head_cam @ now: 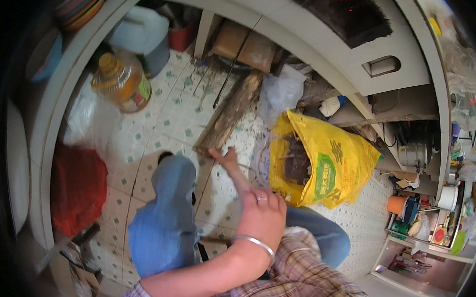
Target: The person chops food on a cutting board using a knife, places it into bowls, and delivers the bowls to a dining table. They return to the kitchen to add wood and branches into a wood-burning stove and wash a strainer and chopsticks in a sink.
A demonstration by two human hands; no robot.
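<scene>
My left hand (260, 218), with a ring and a silver bangle, is curled over my right forearm at the bunched plaid sleeve (301, 252). Below it, my right hand (225, 160) reaches toward the floor, thumb and finger apart. Its fingertip overlaps the near end of a split log (231, 114) lying on the tiles; whether it touches cannot be told. Right of that hand, a yellow woven plastic sack (334, 165) lies on its side, its mouth facing left. Dark brown pieces (298, 159) show inside.
A fire burns in the stove opening (346, 17) above. A thin metal rod (230, 73) slants beside the log. Left stand a plastic oil jug (124, 84), a pale blue container (141, 32) and a red plastic bag (78, 188). A clear plastic bag (283, 88) lies behind the sack.
</scene>
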